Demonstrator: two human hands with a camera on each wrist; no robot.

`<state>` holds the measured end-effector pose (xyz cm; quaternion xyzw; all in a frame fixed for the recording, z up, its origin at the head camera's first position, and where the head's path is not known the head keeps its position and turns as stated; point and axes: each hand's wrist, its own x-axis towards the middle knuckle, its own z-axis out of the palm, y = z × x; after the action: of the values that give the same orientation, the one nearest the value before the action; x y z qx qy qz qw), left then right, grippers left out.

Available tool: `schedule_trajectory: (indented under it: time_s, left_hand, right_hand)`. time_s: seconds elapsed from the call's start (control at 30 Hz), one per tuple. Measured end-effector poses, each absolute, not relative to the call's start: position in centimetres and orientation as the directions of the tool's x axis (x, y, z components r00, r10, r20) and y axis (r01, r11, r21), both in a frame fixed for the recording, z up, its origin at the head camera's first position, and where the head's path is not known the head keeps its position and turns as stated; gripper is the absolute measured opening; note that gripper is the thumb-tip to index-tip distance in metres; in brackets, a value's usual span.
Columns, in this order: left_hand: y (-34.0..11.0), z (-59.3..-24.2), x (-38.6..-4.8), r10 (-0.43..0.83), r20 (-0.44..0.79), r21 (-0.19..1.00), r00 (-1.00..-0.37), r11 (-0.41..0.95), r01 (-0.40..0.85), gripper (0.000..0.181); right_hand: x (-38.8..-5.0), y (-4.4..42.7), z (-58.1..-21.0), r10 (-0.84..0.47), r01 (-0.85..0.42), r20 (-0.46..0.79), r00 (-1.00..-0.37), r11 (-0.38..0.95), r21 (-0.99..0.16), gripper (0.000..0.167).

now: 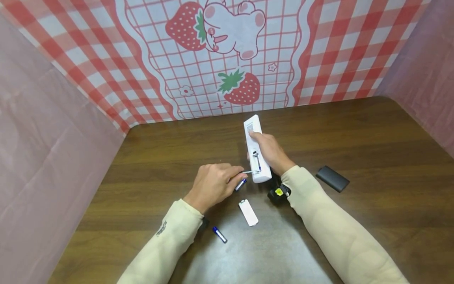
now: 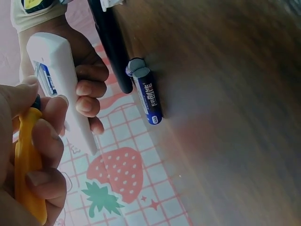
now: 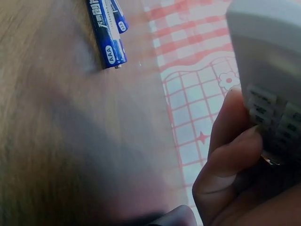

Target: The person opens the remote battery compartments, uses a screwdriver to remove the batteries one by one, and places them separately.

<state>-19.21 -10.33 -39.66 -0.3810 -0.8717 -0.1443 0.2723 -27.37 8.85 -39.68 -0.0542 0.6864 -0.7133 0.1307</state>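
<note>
My right hand [image 1: 271, 152] grips a white remote control [image 1: 264, 176], its back turned up and its battery compartment uncovered. Rubber buttons on its other face show in the right wrist view. Inside the compartment lies a blue battery [image 2: 48, 79]. My left hand [image 1: 214, 183] holds a screwdriver [image 2: 29, 162] by its yellow handle, fingers curled round it. In the head view its thin shaft reaches the compartment's lower end; whether the tip touches the battery I cannot tell. Below the left fingers a blue and silver AAA battery [image 1: 240, 185] lies on the table.
The white battery cover [image 1: 249, 213] lies in front of the remote on the wooden table [image 1: 142, 189]. Nearer me is another blue battery [image 1: 220, 235]. A black flat rectangular object [image 1: 332, 178] lies right of the right forearm. A checked strawberry cloth [image 1: 241, 88] hangs behind the table.
</note>
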Motion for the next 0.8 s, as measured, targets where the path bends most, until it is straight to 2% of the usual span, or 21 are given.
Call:
schedule_trajectory:
  time_s: [0.2,0.53,0.8]
  left_hand:
    - [-10.4,-39.7,-19.4,0.582,0.609,0.031,-0.539,0.662,0.749,0.015]
    - [-10.7,-39.8,-19.5,0.566,0.611,0.045,-0.554,0.673,0.738,0.014]
    - [-11.7,-40.0,-20.0,0.487,0.651,0.099,-0.582,0.706,0.701,0.014]
  right_hand:
    - [-27.3,8.8,-39.6,-0.260,0.129,-0.116,-0.959,-0.031,-0.991,0.052]
    - [-27.4,8.9,-39.7,-0.237,0.158,-0.147,-0.960,-0.027,-0.987,0.053]
    - [-26.9,8.2,-39.7,-0.250,0.122,-0.138,-0.958,0.077,-0.990,0.046]
